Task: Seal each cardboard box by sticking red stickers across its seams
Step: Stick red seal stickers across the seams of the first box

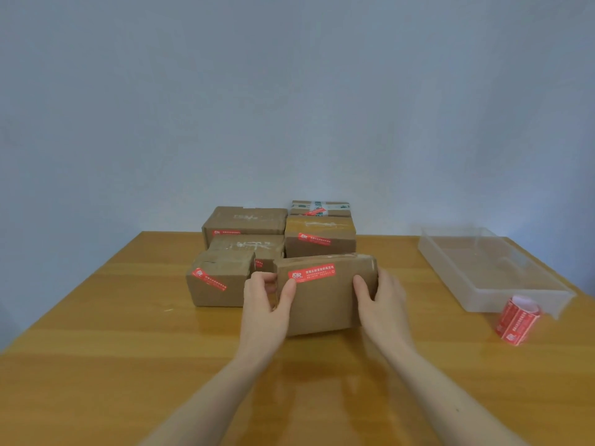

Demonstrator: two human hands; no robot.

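On the wooden table (96,349), a small cardboard box (219,283) is sitting furthest left, wearing a slanted red sticker (208,279) on its near face. Behind it, more stickered boxes (246,222) are crowding together toward the wall, one behind (320,208) carrying printed tape; they are standing just beyond the held box. The left hand (265,304) is gripping the left end of the held box (325,297), thumb lying on its front face and touching the edge of its red seal sticker (311,272). That box is tilting toward the camera. The sticker is bearing white Chinese print, too small to read. The right hand (381,300) is clasping the box's right end, thumb in front. Well apart to the right, a clear plastic tray (492,294) is resting near the table edge, and a roll of red stickers (516,320) is lying just before it.
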